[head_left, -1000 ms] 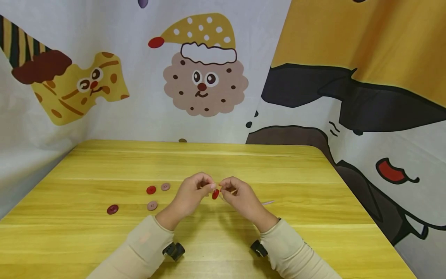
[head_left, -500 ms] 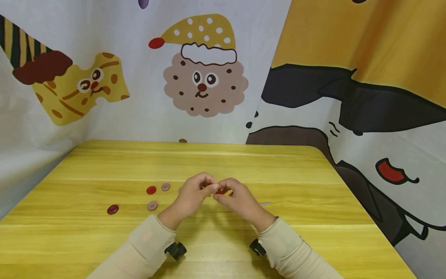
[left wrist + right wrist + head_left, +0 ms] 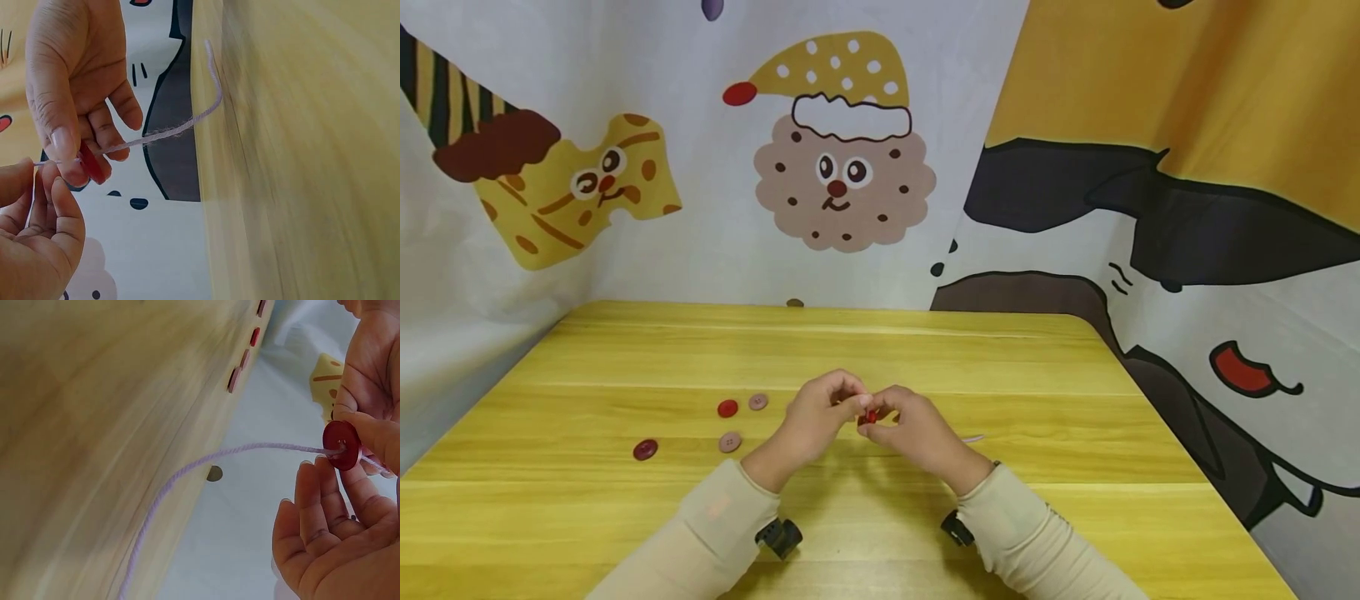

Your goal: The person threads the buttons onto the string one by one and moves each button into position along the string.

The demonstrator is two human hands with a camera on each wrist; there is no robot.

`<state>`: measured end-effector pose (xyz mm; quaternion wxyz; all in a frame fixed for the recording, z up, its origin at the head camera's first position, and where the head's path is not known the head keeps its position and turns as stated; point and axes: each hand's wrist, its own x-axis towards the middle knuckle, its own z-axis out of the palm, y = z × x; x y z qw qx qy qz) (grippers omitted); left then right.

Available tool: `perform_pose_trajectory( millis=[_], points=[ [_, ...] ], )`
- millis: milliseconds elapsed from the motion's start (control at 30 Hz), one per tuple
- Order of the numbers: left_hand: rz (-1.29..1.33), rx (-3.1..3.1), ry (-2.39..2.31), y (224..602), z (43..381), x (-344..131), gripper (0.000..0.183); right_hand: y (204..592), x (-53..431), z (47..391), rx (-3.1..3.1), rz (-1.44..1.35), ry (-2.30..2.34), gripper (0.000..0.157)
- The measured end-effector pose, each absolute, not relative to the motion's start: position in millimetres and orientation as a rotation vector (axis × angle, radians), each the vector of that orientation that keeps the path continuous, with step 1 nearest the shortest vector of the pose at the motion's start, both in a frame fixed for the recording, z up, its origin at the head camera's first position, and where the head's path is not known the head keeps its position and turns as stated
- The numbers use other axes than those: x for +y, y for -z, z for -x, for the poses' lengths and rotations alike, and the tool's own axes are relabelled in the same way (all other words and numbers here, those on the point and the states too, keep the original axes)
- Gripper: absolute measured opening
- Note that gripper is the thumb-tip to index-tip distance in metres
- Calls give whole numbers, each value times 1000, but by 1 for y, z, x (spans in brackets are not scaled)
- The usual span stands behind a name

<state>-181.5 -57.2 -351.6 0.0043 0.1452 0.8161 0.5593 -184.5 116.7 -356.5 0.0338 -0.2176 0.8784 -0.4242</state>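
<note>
Over the middle of the table my two hands meet at a red button (image 3: 870, 417). My right hand (image 3: 921, 429) pinches this button between thumb and fingers; in the right wrist view it stands on edge. A pale purple yarn (image 3: 240, 449) passes through a hole in the button (image 3: 342, 445). My left hand (image 3: 818, 421) pinches the short end of the yarn on the button's other side, as the left wrist view shows with the left hand (image 3: 47, 244) close to the right hand (image 3: 75, 69). The yarn's long tail (image 3: 169, 132) hangs loose.
Several loose buttons lie on the wooden table (image 3: 880, 350) left of my hands: a red button (image 3: 727, 408), a dark red button (image 3: 645, 450), and pink ones, one pink button (image 3: 758, 402) farther back. A printed curtain (image 3: 700, 258) hangs behind the table's far edge.
My right hand has moved a little left and now grips the red button, which earlier hung at my left fingertips with the right hand apart from it. The loose buttons have stayed put.
</note>
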Motion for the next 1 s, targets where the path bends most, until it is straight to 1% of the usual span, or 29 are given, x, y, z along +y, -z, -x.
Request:
perform_pose_trajectory(
  millis=[200, 567, 833, 1000],
  points=[
    [-470, 2545, -1783, 350, 182, -58, 6, 355, 120, 186, 2716, 674, 1276, 15],
    [-433, 2518, -1843, 350, 185, -60, 7, 357, 132, 192, 2669, 582, 1254, 19],
    [-429, 2517, -1857, 349, 185, -63, 7, 362, 143, 199, 2611, 581, 1265, 16],
    [-415, 2520, -1863, 350, 185, -64, 6, 366, 148, 204, 2647, 629, 1193, 11]
  ],
)
